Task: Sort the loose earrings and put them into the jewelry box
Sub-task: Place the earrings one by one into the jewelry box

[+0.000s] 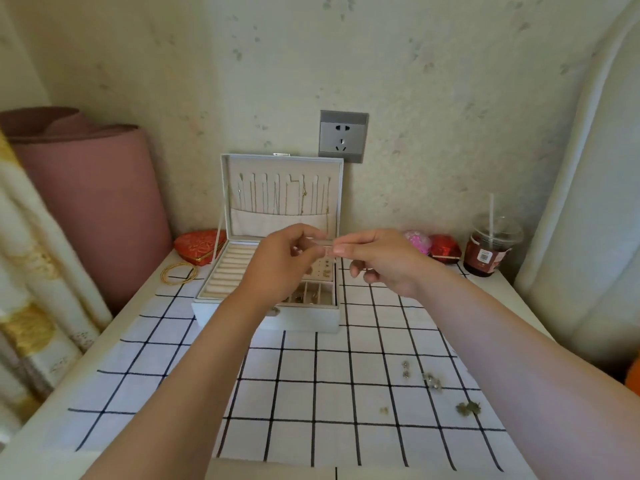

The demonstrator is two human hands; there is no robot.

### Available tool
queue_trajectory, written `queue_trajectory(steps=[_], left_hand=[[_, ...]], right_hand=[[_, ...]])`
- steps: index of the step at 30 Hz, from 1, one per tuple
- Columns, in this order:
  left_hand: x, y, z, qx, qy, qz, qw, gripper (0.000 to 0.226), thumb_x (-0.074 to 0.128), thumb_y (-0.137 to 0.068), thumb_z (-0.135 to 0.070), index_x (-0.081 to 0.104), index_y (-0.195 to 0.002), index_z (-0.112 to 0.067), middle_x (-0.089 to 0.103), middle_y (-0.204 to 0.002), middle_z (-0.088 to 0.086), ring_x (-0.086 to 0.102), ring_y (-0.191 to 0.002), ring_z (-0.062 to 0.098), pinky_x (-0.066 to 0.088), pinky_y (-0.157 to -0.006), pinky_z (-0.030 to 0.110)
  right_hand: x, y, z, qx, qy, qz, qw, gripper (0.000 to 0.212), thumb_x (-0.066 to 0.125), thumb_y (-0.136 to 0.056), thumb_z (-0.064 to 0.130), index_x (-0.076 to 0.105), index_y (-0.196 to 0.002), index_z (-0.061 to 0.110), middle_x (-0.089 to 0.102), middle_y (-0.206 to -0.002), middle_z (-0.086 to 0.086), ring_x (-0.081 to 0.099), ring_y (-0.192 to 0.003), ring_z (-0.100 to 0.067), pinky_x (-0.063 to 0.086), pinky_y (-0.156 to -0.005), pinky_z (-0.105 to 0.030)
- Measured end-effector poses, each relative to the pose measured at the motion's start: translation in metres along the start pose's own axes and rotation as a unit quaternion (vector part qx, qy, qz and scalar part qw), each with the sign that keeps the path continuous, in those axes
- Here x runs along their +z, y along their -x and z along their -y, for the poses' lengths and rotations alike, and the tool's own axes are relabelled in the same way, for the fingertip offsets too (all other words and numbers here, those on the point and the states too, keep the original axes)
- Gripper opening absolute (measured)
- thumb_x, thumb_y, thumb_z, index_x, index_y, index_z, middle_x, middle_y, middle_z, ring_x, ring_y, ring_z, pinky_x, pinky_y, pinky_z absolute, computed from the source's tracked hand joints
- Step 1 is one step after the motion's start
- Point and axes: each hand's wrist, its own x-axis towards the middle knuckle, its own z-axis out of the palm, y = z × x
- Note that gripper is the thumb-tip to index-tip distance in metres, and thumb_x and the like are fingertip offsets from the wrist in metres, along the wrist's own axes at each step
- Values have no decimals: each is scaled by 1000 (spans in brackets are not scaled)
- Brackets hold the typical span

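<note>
White table [52,427] with a checked cloth [311,393] stands by a wall. Both hands are held up close together over the open jewelry box [304,322]. The left hand [287,261] and the right hand [384,261] each pinch one end of a small piece [325,245], too blurry to say what it is. Under the hands, little trays hold earrings [323,268], and soft ring rolls [228,271] lie beside the left hand. Behind the hands, necklaces [277,195] hang in the lid [282,216]. Some loose earrings [431,380] lie on the cloth near the right forearm, well apart from the box. Left of the left hand are gold bangles [178,271] and a red pouch [197,245]; right of the right hand stands a drink cup [490,251]
</note>
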Motion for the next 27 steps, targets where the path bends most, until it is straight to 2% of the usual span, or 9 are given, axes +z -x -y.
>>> queue_trajectory(steps=[3, 6, 9, 13, 16, 20, 22, 24, 27], left_hand=[[-17, -4, 3, 4, 18, -12, 1000, 17, 66, -93, -22, 72, -106, -31, 72, -86, 1, 68, -67, 14, 52, -66, 19], [-29, -7, 5, -8, 39, -16, 999, 14, 67, -92, -19, 76, -102, -23, 73, -87, 5, 66, -65, 13, 46, -59, 12], [-37, -13, 7, -20, 70, -22, 997, 9, 70, -90, -21, 75, -96, -24, 72, -86, 3, 64, -61, 11, 50, -61, 19], [-44, -19, 13, -26, 82, -37, 996, 6, 68, -92, -22, 73, -91, -24, 73, -87, 4, 64, -60, 11, 56, -69, 32], [-47, -22, 19, -43, 83, -51, 994, 7, 66, -92, -21, 73, -89, -22, 72, -87, 5, 63, -57, 10, 55, -67, 30], [-50, -25, 29, -60, 62, -65, 994, 7, 67, -92, -22, 72, -89, -17, 73, -85, 4, 61, -54, 8, 56, -65, 30], [-52, -25, 33, -72, 54, -61, 994, 7, 68, -91, -21, 72, -91, -15, 74, -86, 6, 62, -54, 9, 56, -63, 28], [-53, -25, 37, -93, 55, -62, 992, 9, 69, -90, -21, 70, -98, -16, 74, -86, 5, 64, -56, 12, 53, -54, 20], [-53, -25, 44, -118, 36, -68, 990, 12, 69, -90, -22, 65, -99, -14, 75, -84, -2, 70, -62, 16, 40, -43, 11]], right_hand=[[12, -13, 12, -11, 11, 16, 1000, 26, 81, -81, 16, 75, -105, 9, 77, -96, -11, 48, -49, -11, 34, -44, -21], [22, -24, 23, -36, 10, 40, 999, 28, 79, -82, 15, 70, -109, 11, 76, -88, -9, 45, -46, -11, 32, -43, -21], [29, -34, 31, -55, 14, 47, 997, 29, 76, -85, 14, 63, -111, 15, 73, -75, -4, 43, -42, -11, 29, -44, -22], [38, -45, 33, -68, 10, 49, 996, 17, 73, -89, 15, 67, -105, 15, 77, -88, -7, 44, -44, -11, 31, -42, -21], [46, -51, 35, -88, 42, 32, 995, 14, 75, -87, 15, 74, -101, 15, 78, -88, -8, 46, -46, -11, 35, -42, -21], [56, -58, 34, -124, 120, 11, 985, 12, 82, -80, 14, 77, -90, 19, 69, -58, 3, 49, -45, -11, 38, -43, -22], [59, -63, 30, -143, 152, 2, 978, 10, 81, -81, 15, 78, -91, 18, 71, -62, 4, 50, -44, -9, 39, -43, -21], [61, -70, 23, -169, 194, -18, 966, 9, 78, -84, 14, 79, -93, 14, 74, -75, 5, 54, -44, -1, 42, -45, -17], [59, -79, 4, -192, 306, -36, 932, 6, 79, -84, 16, 80, -85, 23, 73, -79, 15, 65, -67, 8, 49, -66, -15]])
